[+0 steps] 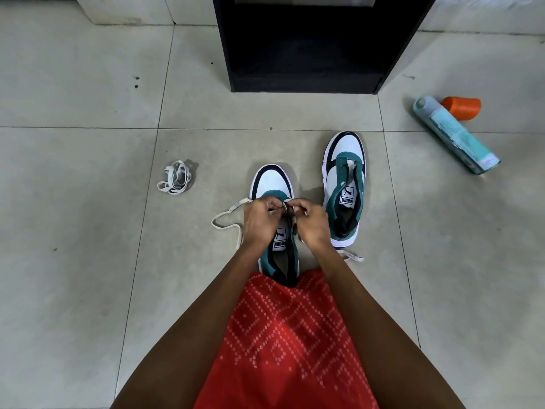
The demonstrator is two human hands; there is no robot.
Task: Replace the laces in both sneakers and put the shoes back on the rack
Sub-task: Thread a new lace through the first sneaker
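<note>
Pinching lace (226, 215), left hand (261, 222), right hand (313, 223) cover sneaker (271, 180); spray can (455, 134) apart.

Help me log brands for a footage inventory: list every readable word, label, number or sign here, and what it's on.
"PUMA": tongue label of the farther sneaker, seen upside down.
"PUMA": second tongue label, on the nearer sneaker, also upside down.
Spray can: label print too blurred to read.
Nothing else legible.
</note>
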